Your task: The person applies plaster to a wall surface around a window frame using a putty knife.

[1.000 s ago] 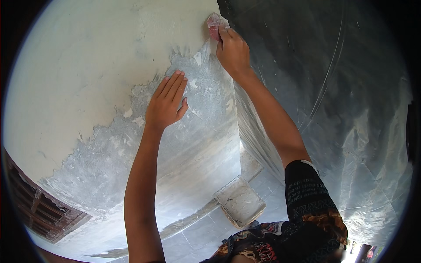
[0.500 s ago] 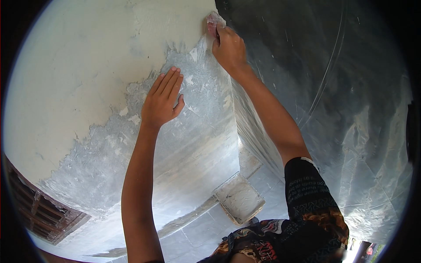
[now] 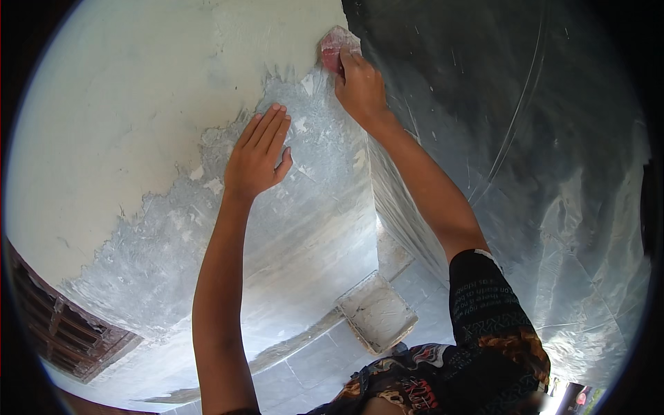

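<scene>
At the right edge of the wall, high in the head view, my right hand is clamped on a flat reddish tool, fingers gripping its lower right part. The tool is smeared with pale material and appears to lie flat to the surface; I judge that the low grip leaves its broad face free to bear on the wall. It sits just beside the dark plastic sheet, where the cream coat meets the grey area.

My left hand is spread on the grey area, well inside that edge. Its four fingers lie straight and nearly together, thumb apart, holding nothing; presumably it is placed there to steady my raised reach, though palm contact is hidden.

Below the wall's lower right corner, a squarish tray contains pale residue, conveniently close, in my judgement, for reloading.
</scene>
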A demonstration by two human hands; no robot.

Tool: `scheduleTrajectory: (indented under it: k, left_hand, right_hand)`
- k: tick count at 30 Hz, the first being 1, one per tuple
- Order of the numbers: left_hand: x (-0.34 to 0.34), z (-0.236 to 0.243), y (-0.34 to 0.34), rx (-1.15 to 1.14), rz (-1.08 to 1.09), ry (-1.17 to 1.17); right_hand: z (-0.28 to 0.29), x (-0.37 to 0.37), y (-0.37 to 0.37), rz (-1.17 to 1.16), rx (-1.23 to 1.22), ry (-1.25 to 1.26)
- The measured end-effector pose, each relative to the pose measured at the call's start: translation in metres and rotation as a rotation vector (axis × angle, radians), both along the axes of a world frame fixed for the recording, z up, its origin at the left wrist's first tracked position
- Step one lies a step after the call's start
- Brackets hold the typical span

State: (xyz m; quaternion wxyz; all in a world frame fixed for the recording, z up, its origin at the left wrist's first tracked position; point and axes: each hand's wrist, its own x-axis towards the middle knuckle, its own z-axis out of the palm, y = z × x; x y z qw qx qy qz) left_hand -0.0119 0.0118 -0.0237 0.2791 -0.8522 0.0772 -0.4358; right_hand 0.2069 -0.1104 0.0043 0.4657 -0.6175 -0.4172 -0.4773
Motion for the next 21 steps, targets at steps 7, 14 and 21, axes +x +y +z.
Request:
scheduleTrajectory:
  k: [7,14,21]
  left_hand:
    - [-0.001,-0.002,0.001,-0.009,0.01,0.011]
    - [0.0,0.0,0.0,-0.002,0.003,-0.006]
    - [-0.003,-0.003,0.003,0.023,0.027,-0.012]
  right_hand:
    - [-0.048,-0.05,-0.022,0.279,-0.098,-0.001]
    - [-0.008,0.008,0.0,0.044,0.081,-0.158]
    - [-0.059,-0.047,-0.015,0.303,-0.031,-0.107]
